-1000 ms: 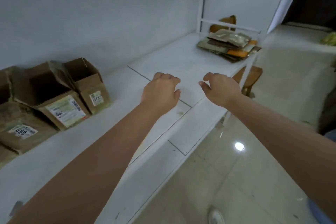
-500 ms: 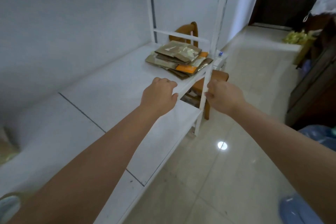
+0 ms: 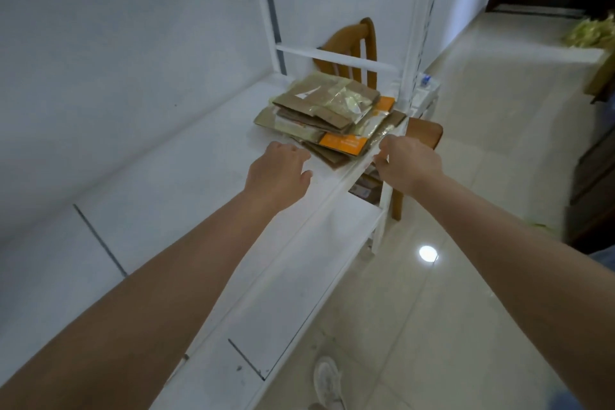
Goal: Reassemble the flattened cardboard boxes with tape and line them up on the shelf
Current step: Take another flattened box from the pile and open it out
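Change: both hands have come closer to the stack of flattened boxes at the far end of the shelf; the assembled boxes seen a second ago are out of view
Shoe (image 3: 327,383): white, on the tiled floor (image 3: 466,276) at the bottom of the view, beside the front edge of the shelf
Shelf (image 3: 186,190): white board running from the near left to the far right, dark seams across it, with a lower white board showing below its front edge
Left hand (image 3: 278,173): over the shelf just short of the stack, fingers loosely curled downward, holding nothing; I cannot tell whether the fingertips touch the board
Right hand (image 3: 407,161): at the shelf's front edge near the stack's front corner, fingers curled, nothing clearly held; contact with the edge or the cardboard cannot be told
Flattened boxes (image 3: 329,113): brown cardboard stacked unevenly at the far end of the shelf, against its front edge, with shiny tape on the top piece and orange panels lower down
Upright post (image 3: 412,43): white, standing just beyond the stack at the front corner
Chair (image 3: 359,43): wooden, behind the shelf frame past the stack
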### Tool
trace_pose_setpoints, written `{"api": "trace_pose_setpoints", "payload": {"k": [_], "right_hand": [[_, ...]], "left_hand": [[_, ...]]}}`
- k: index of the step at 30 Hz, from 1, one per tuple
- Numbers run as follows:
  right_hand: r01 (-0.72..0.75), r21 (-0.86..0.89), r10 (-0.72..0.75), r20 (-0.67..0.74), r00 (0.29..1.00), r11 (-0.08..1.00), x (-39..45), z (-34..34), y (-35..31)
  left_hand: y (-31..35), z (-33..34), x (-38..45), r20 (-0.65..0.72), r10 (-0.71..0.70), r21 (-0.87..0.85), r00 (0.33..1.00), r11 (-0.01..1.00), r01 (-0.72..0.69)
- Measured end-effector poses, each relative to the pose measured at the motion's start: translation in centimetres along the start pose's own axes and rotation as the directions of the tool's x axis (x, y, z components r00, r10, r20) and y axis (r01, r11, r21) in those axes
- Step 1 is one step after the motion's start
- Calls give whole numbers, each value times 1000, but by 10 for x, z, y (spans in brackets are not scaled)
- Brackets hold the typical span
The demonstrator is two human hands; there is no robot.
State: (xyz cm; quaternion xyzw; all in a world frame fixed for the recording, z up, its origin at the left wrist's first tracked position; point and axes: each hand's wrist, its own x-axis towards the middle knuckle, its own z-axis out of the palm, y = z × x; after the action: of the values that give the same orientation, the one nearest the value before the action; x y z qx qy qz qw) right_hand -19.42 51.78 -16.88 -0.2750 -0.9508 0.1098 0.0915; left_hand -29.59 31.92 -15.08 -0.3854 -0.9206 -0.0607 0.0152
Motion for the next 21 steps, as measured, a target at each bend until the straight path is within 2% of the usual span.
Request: {"api": "trace_pose_setpoints", "payload": {"k": [8, 14, 21], "right_hand": [[6, 49, -6, -9, 1000, 999, 83, 32, -22], [55, -57, -53, 39, 998, 997, 126, 56, -43], [112, -136, -92, 145, 985, 984, 152, 66, -36]], "left_hand": [[-30, 5, 73, -22, 14, -3, 1000, 1000, -14], [-50, 6, 94, -43, -7, 12, 999, 1000, 7], [-72, 6, 107, -47, -71, 6, 996, 997, 71]]}}
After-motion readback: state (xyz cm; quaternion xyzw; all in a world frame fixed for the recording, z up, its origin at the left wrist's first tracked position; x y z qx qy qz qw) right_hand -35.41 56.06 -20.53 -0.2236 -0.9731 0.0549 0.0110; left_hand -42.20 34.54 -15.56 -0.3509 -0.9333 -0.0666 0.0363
